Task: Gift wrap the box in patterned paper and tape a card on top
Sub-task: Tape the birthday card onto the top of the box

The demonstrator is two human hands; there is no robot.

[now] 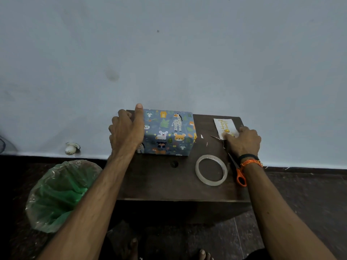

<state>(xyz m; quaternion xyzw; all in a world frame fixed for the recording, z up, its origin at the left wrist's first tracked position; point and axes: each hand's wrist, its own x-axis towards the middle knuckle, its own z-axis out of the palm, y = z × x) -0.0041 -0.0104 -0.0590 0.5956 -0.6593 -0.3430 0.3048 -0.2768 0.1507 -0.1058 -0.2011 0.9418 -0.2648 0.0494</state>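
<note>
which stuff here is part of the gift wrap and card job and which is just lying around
For the job:
wrapped box, held by the left hand
card, under the right hand
tape roll
scissors

Lying about:
green-lined bin
small white object by the wall
paper scraps

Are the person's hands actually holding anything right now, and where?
The left hand grips the left end of the animal-patterned wrapped box. The right hand rests on the near end of the white birthday card; a real grip cannot be told.
</note>
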